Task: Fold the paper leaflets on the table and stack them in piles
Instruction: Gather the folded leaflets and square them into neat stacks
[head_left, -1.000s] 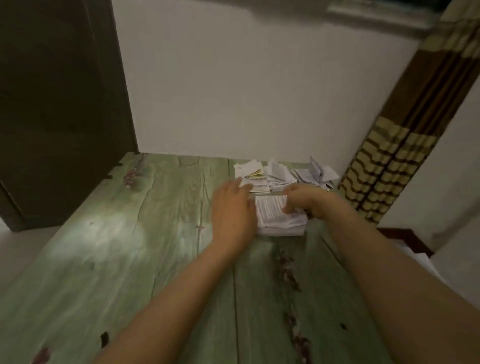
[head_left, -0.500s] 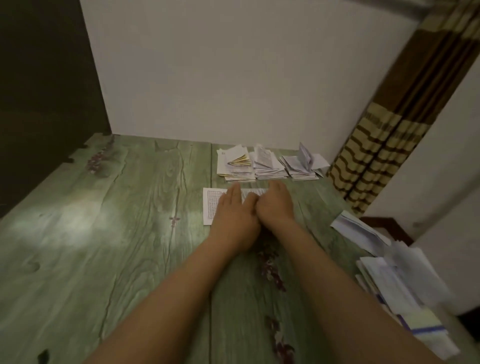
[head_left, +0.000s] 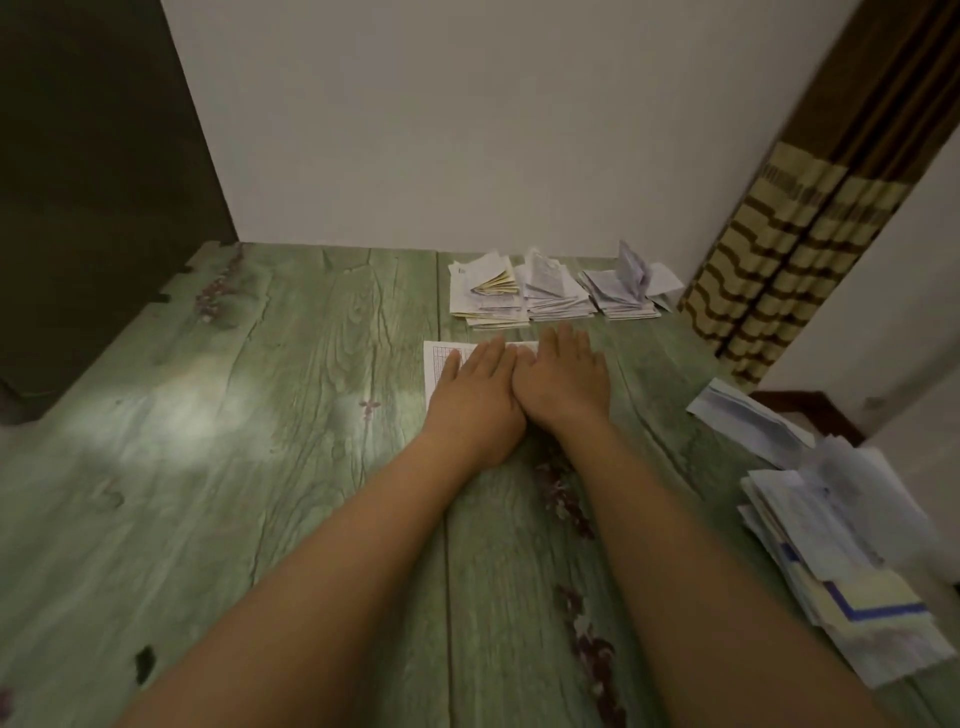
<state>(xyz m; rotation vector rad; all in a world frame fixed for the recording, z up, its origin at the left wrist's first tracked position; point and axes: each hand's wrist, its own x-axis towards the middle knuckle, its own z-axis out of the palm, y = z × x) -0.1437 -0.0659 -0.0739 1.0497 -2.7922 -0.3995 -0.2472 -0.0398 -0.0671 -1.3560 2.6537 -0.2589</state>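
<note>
Pressing leaflet (head_left: 435, 364) flat on mid-tabletop (head_left: 260, 441) with left hand (head_left: 475, 397) and right hand (head_left: 563, 382), side by side and touching. Laying fingers (head_left: 569, 338) straight, released, grasping nothing. Covering most of leaflet, showing only its left edge. Facing three folded piles (head_left: 550, 296) in a row just beyond, near wall (head_left: 467, 130). Bordering unfolded sheets (head_left: 841, 561) heaped at tabletop's right edge.

The leaflet (head_left: 437, 364) lies mostly covered, perhaps folded.
</note>
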